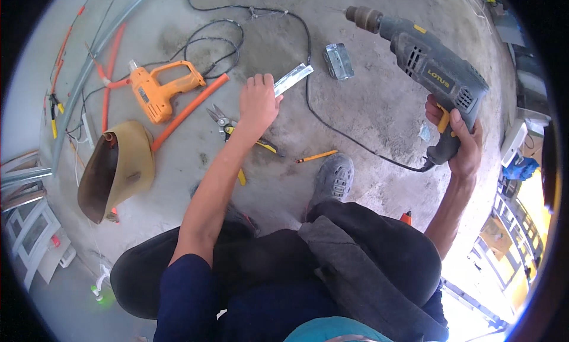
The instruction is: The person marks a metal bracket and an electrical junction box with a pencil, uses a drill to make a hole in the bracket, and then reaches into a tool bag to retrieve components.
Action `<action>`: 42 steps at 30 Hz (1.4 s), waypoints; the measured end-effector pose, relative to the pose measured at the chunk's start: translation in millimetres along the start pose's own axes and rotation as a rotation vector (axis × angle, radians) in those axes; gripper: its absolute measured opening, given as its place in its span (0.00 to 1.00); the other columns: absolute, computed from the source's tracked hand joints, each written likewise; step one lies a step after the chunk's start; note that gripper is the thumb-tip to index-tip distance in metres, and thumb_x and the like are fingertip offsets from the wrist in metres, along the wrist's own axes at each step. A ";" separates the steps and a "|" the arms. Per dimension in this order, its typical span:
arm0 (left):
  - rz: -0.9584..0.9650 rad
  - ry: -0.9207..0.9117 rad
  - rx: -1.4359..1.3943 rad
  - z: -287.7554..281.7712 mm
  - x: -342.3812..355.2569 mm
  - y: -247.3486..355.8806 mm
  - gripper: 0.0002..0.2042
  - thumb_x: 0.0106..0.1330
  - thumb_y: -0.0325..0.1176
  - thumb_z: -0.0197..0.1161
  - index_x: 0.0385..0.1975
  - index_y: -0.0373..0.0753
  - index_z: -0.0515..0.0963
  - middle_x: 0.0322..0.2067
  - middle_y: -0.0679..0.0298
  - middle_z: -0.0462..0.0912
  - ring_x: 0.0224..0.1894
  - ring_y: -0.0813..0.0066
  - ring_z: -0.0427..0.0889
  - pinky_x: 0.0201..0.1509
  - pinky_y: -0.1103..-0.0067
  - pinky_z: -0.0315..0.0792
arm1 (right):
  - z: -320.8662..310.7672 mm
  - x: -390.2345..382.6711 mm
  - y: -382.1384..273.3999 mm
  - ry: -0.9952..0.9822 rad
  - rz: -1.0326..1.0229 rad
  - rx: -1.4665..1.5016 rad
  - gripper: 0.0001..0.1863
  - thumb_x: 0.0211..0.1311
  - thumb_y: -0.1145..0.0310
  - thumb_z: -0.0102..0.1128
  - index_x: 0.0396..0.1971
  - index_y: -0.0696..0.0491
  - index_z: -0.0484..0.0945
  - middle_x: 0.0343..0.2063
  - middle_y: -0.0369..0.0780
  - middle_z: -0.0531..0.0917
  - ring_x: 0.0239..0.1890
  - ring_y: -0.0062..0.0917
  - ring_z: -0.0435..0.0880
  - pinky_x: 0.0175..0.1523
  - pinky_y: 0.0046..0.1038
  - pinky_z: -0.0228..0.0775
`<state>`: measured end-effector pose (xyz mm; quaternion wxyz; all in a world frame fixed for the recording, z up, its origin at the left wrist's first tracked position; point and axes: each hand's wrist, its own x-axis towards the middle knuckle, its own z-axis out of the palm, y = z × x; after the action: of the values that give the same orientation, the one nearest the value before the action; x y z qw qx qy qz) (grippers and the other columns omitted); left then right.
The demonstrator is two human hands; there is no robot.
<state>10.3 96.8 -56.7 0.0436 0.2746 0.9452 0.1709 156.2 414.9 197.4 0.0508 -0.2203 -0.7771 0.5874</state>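
Note:
A corded power drill (430, 63) is in my right hand (465, 140), its thin bit pointing to the upper left. My fingers wrap its grip by the yellow trigger. My left hand (259, 102) is closed around one end of a short silvery metal channel (293, 79), which sticks out to the upper right. Just beyond that strip, a metal utility box (338, 61) rests on the concrete floor. Tin snips (222, 122) with yellow-and-black handles lie partly under my left forearm. A yellow pencil (317, 156) is on the floor near my shoe.
At the left are an orange heat gun (163, 88), an orange pipe (189, 112) and a tan bucket-like container (121, 170). Black cable (349, 131) runs across the floor to the drill. Long metal channel (89, 69) lies at the far left.

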 end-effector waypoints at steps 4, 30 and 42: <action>-0.009 -0.057 0.016 -3.2 -4.8 -15.0 0.23 0.58 0.42 0.74 0.44 0.37 0.71 0.41 0.54 0.77 0.47 0.54 0.77 0.48 0.63 0.73 | -3.0 18.1 49.4 0.007 0.044 0.359 0.28 0.70 0.65 0.61 0.60 0.72 0.69 0.52 0.61 0.81 0.54 0.46 0.85 0.64 0.44 0.77; 0.012 -0.361 -0.267 -125.7 -11.5 26.5 0.25 0.57 0.41 0.73 0.48 0.31 0.75 0.44 0.48 0.79 0.53 0.47 0.78 0.58 0.59 0.72 | 7.4 134.1 268.7 -0.273 0.221 1.084 0.27 0.76 0.61 0.55 0.65 0.64 0.67 0.61 0.50 0.76 0.63 0.32 0.78 0.69 0.33 0.71; 0.237 -0.726 0.053 -264.7 -104.3 29.0 0.19 0.62 0.39 0.70 0.45 0.34 0.75 0.44 0.53 0.79 0.51 0.54 0.80 0.53 0.63 0.75 | 9.0 154.4 300.4 -0.335 0.173 1.129 0.27 0.77 0.62 0.53 0.67 0.65 0.65 0.64 0.50 0.74 0.65 0.33 0.76 0.70 0.34 0.70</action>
<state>66.4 -15.2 200.4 0.3486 0.4256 0.8341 0.0419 99.4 533.0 -114.0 -0.0113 -0.1262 -0.3210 0.9386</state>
